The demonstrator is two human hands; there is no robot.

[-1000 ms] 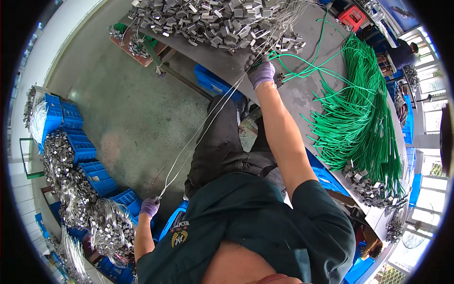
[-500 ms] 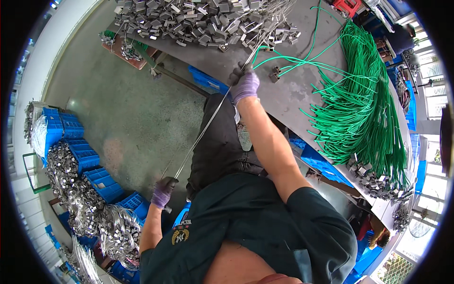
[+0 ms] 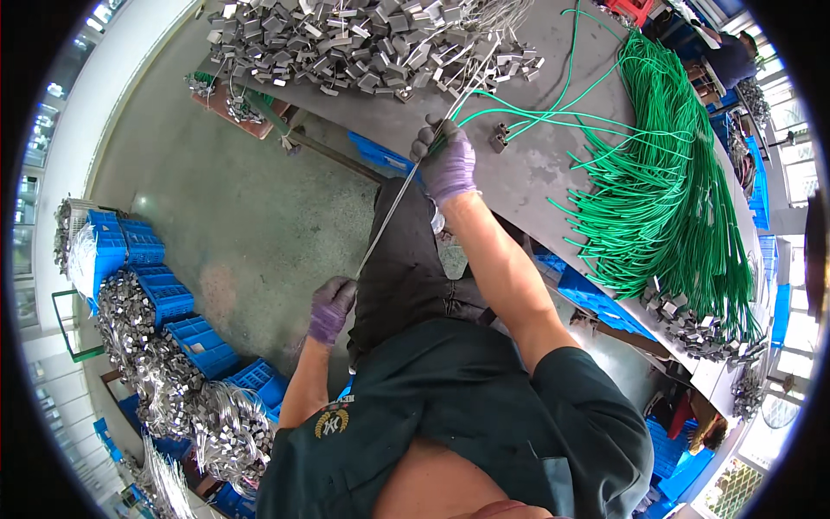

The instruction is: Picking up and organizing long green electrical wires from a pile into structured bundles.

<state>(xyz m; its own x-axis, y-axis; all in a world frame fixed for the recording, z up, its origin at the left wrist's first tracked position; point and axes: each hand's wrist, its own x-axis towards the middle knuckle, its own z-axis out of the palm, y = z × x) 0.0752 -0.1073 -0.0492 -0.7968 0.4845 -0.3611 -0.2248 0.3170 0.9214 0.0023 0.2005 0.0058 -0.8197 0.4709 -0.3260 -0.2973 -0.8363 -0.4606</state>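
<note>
Both my hands wear purple gloves with dark grey palms and fingers. Thin silver-white cables (image 3: 391, 214) stretch taut from the table edge down across my thigh. My left hand (image 3: 332, 310) is closed round their lower end beside my leg. Higher up, at the table edge, my right hand (image 3: 448, 164) has its fingers curled about the same cables. Beyond it lies a large heap of silver metal blocks (image 3: 372, 48) with thin wires. A green cable (image 3: 519, 107) runs near my right fingers, and a small metal block (image 3: 499, 137) lies beside it.
A thick bundle of green cables (image 3: 666, 173) covers the right side of the grey table (image 3: 527, 177). Blue crates (image 3: 201, 344) and more wired metal blocks (image 3: 160, 381) stand at the left. A person (image 3: 731, 59) is at the far right, near a red stool (image 3: 631, 10).
My left hand has moved up and right along the cables, closer to my right hand. My right hand has shifted slightly down toward me, its fingers loosened a little.
</note>
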